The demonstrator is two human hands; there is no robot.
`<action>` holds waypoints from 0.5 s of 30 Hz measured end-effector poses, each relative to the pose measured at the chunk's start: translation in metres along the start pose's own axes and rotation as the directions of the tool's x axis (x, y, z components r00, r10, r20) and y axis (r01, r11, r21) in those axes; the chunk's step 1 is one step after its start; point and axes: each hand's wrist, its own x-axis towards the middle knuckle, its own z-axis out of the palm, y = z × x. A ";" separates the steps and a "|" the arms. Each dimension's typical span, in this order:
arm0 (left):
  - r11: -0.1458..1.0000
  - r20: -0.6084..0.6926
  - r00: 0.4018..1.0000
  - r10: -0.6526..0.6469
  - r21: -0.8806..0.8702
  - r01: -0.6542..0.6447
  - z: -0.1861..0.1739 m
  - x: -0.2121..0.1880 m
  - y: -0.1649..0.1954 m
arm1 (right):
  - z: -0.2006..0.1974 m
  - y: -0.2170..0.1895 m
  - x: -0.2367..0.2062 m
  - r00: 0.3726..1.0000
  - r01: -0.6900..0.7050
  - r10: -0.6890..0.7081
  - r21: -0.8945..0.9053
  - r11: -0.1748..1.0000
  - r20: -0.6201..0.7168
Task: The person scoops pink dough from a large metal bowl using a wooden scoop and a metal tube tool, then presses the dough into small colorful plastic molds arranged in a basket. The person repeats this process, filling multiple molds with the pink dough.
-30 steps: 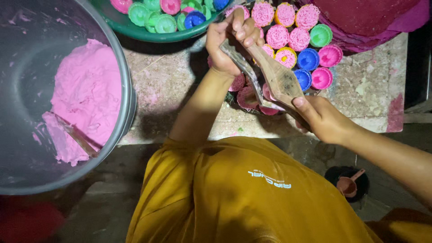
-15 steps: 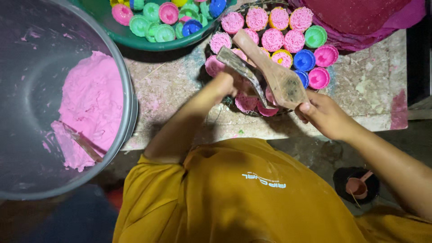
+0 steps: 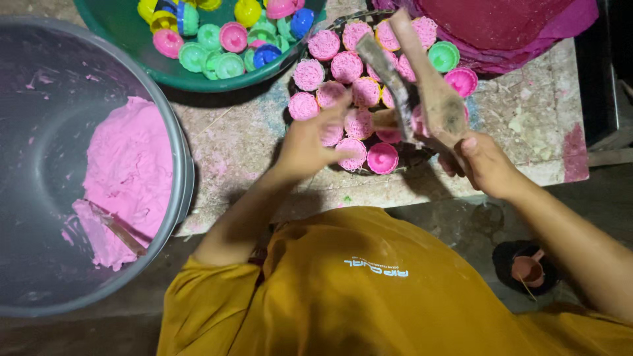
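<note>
The wooden paddle sits in the right hand, whose grip is closed around its lower end, and it hangs over the round tray of filled pink moulds. Its long axis runs from the hand up and away toward the far edge of the surface, leaning a little to the left, with the narrow far tip pointing at the dark pink cloth. A second, thinner flat stick lies alongside it, nearly parallel.

The left hand hovers over the near moulds with fingers loosely spread; motion blur hides whether its grip holds anything, so I cannot tell.

The risk, as I judge it, lies in the crowding: the paddle's broad, dough-caked face is just above the packed moulds, and a slip or a low swing could dent their patterned tops or knock a pink cup off the tray's near edge. The left fingers also sit close to the paddle's path and could be struck.

Further out, a green basin holds empty coloured cups, and a large grey tub holds pink dough.
</note>
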 end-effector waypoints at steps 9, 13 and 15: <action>-0.288 -0.113 0.992 0.054 -0.953 -0.093 0.061 0.121 -0.005 | -0.029 -0.044 0.002 0.854 -0.467 0.449 0.006 0.884 0.263; -0.329 -0.164 0.986 -0.016 -0.931 -0.160 0.075 0.137 -0.022 | -0.038 -0.058 0.007 0.895 -0.425 0.445 -0.332 0.842 -0.017; -0.344 -0.161 0.987 0.012 -0.927 -0.147 0.073 0.141 -0.033 | -0.030 -0.059 0.014 0.929 -0.360 0.362 -0.403 0.841 -0.076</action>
